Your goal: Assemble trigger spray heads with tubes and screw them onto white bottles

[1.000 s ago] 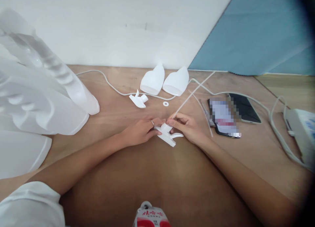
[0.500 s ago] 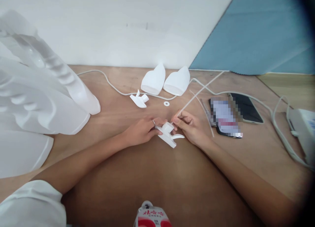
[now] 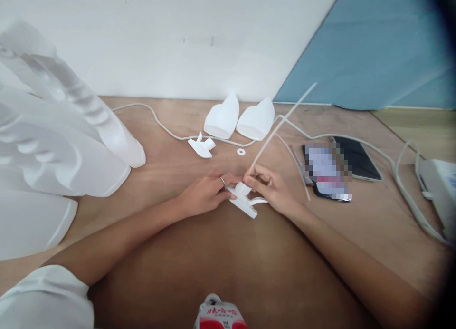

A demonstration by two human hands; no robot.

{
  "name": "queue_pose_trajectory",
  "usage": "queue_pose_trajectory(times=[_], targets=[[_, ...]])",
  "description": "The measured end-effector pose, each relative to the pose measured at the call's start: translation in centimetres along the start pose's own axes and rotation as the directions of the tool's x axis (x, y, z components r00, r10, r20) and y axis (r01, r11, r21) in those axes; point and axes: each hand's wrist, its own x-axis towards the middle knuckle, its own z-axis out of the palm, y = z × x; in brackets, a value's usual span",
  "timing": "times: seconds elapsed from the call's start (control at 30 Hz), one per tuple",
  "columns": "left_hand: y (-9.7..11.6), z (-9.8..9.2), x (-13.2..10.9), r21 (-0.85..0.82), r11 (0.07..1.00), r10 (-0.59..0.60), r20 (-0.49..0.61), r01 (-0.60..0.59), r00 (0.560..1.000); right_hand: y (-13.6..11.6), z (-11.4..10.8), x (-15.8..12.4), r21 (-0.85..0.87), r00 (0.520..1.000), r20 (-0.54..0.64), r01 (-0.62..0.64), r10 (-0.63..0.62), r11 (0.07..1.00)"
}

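A white trigger spray head [image 3: 243, 199] lies on its side at the middle of the table, its round collar facing up and its lever to the right. My left hand [image 3: 206, 193], with a ring on one finger, is closed on its left end. My right hand [image 3: 269, 185] pinches the lower end of a long thin white tube [image 3: 281, 129] right at the collar. The tube slants up and to the right. Whether its end is inside the collar is hidden by my fingers.
Behind are another spray head [image 3: 201, 145], a small white washer [image 3: 241, 152], two white shells [image 3: 221, 117] and a cable [image 3: 164, 127]. Large white moulded pieces [image 3: 64, 158] stand left. Phones [image 3: 358, 158], a loose tube [image 3: 301, 177] and a white box [image 3: 434, 186] are right; a red-and-white package [image 3: 221, 314] is in front.
My right hand has brought the tube's lower end left over the collar, and the tube stands steeper. My left hand still holds the spray head, which has turned slightly.
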Motion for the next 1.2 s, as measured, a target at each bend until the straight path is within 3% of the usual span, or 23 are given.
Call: queue_pose_trajectory(times=[0.1, 0.2, 0.27, 0.4, 0.5, 0.6, 0.63, 0.7, 0.8, 0.87, 0.93, 1.0, 1.07, 1.2], targets=[[-0.1, -0.1, 0.2, -0.011, 1.0, -0.026, -0.062, 0.025, 0.998, 0.3, 0.1, -0.1, 0.042, 0.999, -0.024, 0.034, -0.033, 0.999], [-0.4, -0.2, 0.3, -0.073, 0.996, -0.058, -0.208, 0.044, 0.976, 0.5, 0.2, 0.0, 0.049, 0.997, -0.031, 0.073, -0.071, 0.996], [-0.4, -0.2, 0.3, -0.114, 0.992, -0.082, -0.285, 0.052, 0.955, 0.5, 0.2, 0.1, 0.005, 0.999, -0.032, 0.04, -0.04, 0.999], [-0.2, -0.1, 0.0, -0.1, 0.994, -0.065, -0.333, 0.033, 0.941, 0.3, 0.5, 0.1, -0.095, 0.995, -0.061, -0.079, 0.073, 0.992], [-0.7, -0.6, 0.5, 0.042, 0.998, 0.056, -0.403, -0.043, 0.914, 0.7, 0.5, 0.2, -0.008, 0.991, -0.131, -0.027, 0.025, 1.0], [-2.6, -1.9, 2.8, 0.298, 0.946, 0.277, -0.536, -0.128, 0.797, 1.3, 0.3, 0.7, 0.179, 0.975, -0.217, 0.095, -0.055, 0.979], [-3.4, -2.5, 4.0, 0.364, 0.926, 0.305, -0.576, -0.096, 0.758, 1.5, 0.3, 0.9, 0.24, 0.967, -0.245, 0.125, -0.064, 0.963], [-4.9, -3.5, 6.5, 0.384, 0.921, 0.234, -0.686, 0.07, 0.689, 1.5, 0.3, 1.2, 0.329, 0.952, -0.303, 0.155, -0.052, 0.931], [-6.2, -4.7, 9.7, 0.235, 0.883, -0.059, -0.804, 0.407, 0.592, 1.4, 0.3, 1.3, 0.391, 0.932, -0.362, 0.172, -0.021, 0.904], [-6.4, -5.0, 10.9, 0.182, 0.823, -0.205, -0.789, 0.538, 0.58, 1.4, 0.2, 1.2, 0.416, 0.938, -0.347, 0.156, -0.002, 0.896], [-6.5, -5.0, 11.4, 0.186, 0.794, -0.255, -0.762, 0.579, 0.595, 1.5, 0.1, 1.2, 0.442, 0.947, -0.323, 0.148, 0.003, 0.885], [-6.7, -5.0, 11.3, 0.152, 0.807, -0.277, -0.756, 0.57, 0.593, 1.6, 0.0, 1.3, 0.46, 0.947, -0.32, 0.168, -0.014, 0.872], [-7.1, -5.1, 11.2, 0.068, 0.87, -0.273, -0.759, 0.488, 0.591, 1.6, -0.2, 1.4, 0.479, 0.947, -0.317, 0.205, -0.049, 0.854], [-8.3, -5.9, 10.7, -0.092, 0.994, -0.109, -0.814, 0.059, 0.57, 1.3, -1.2, 1.5, 0.548, 0.95, -0.299, 0.249, -0.091, 0.799]])
